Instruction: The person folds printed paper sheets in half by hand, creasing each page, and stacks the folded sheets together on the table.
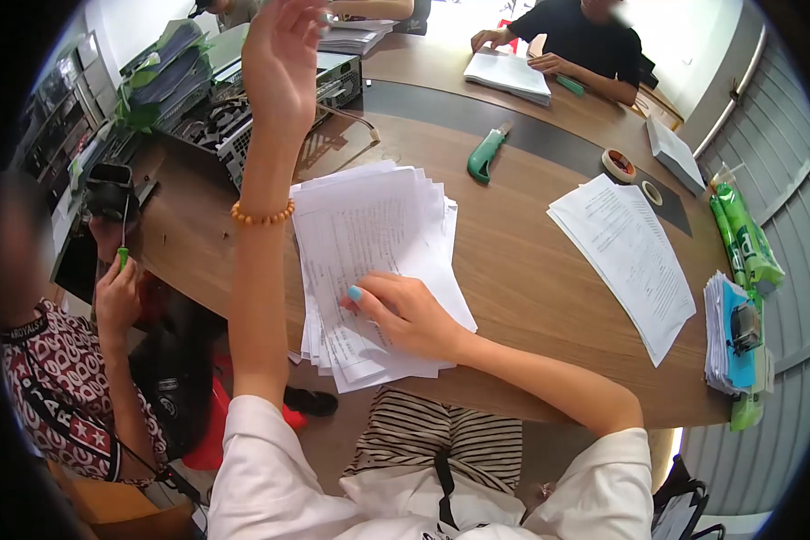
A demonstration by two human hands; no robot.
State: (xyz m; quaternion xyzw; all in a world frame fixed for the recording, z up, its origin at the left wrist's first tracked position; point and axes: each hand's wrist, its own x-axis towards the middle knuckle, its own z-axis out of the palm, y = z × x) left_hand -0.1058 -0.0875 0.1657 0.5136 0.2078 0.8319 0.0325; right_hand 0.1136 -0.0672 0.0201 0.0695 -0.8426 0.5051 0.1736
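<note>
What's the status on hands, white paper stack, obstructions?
Left hand raised, cropped at top. Right hand on uneven stack of white printed paper sheets, covering some text. Nothing else seen on top; green-handled utility knife lies apart.

The wood-grain counter (513,297) is crossed by a curved dark band (414,99). A loose stack of printed sheets (360,216) lies near its front edge, corners fanned. To the right are some overlapping printed pages (625,261), with a larger tape roll (614,174) and a smaller one (646,195) beyond. A green-handled utility knife (484,160) lies partly over the band, and a thick paper pile (508,74) sits at the far side.
</note>
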